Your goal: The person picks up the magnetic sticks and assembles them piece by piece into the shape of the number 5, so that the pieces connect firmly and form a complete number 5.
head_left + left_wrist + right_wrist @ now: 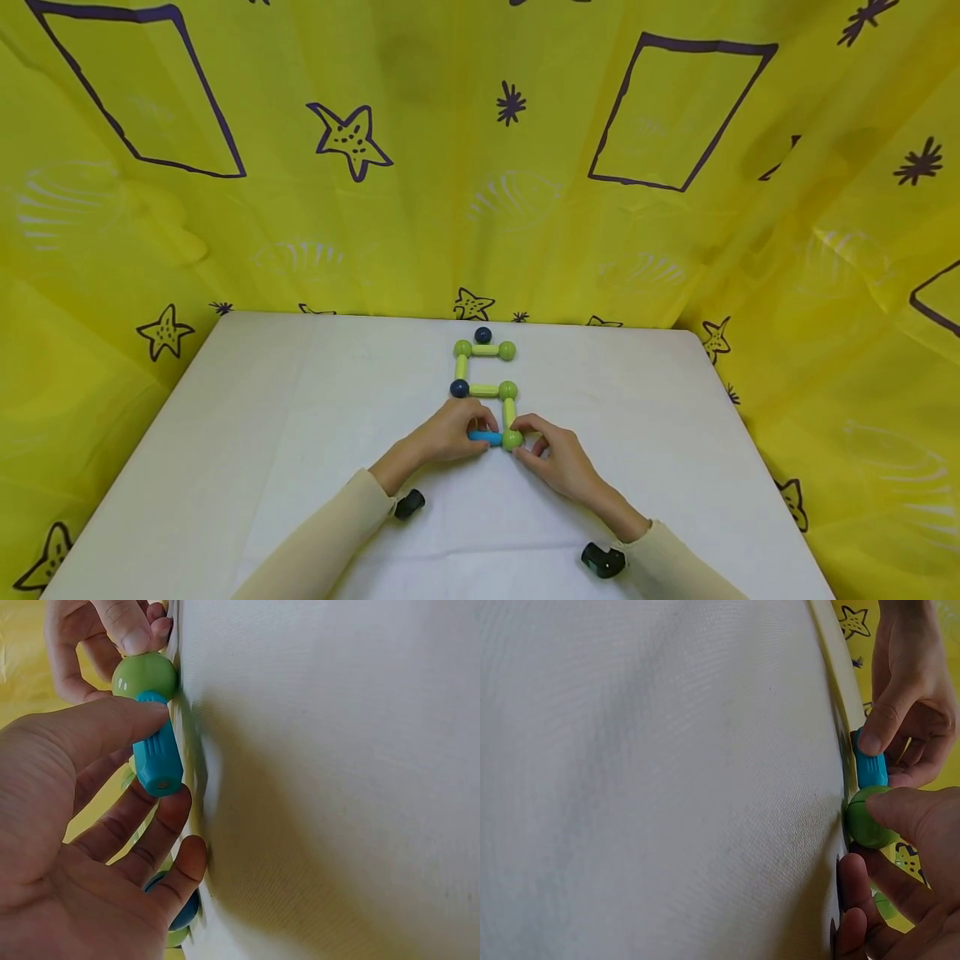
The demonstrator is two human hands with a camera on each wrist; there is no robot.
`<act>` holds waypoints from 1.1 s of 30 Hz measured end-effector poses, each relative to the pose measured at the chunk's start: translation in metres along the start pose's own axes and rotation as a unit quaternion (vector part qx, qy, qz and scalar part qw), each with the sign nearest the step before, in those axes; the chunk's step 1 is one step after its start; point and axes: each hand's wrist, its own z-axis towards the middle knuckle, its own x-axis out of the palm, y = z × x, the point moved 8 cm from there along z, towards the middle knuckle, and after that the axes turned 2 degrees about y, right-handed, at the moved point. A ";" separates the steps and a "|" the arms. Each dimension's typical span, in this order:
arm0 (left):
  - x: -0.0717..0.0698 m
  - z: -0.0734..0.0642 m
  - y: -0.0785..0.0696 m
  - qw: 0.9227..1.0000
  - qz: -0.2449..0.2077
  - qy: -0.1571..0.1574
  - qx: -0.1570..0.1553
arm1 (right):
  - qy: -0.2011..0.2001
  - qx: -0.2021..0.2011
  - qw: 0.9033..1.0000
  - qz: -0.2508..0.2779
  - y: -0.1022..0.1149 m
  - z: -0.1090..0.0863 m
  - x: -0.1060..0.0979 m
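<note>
A blue magnetic rod (485,437) is pinched between the thumb and fingers of my left hand (452,431). One end of the rod meets a green ball (512,440), which my right hand (558,458) grips with thumb and fingers. From that ball a yellow-green rod (510,412) runs up to another green ball (507,390). Further rods and balls continue the zigzag figure, with a dark blue ball (460,388) at its left corner. In the left wrist view the near end of the blue rod (159,761) is bare.
A separate dark blue ball (483,335) lies just beyond the figure's top rod, near the far edge of the white table (337,375). Yellow patterned curtain (450,208) surrounds the back and sides. A dark wrist camera (603,560) sits by the right sleeve.
</note>
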 end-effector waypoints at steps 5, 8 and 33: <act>-0.003 -0.001 -0.002 1.000 -0.004 0.007 0.001 | 0.000 0.001 1.000 0.001 0.000 0.000 0.000; -0.006 -0.001 -0.002 1.000 -0.004 0.017 -0.010 | 0.001 -0.001 1.000 0.001 0.000 0.000 0.000; -0.078 0.017 -0.002 0.997 0.059 -0.042 -0.001 | 0.007 0.009 1.000 -0.003 0.002 -0.001 0.001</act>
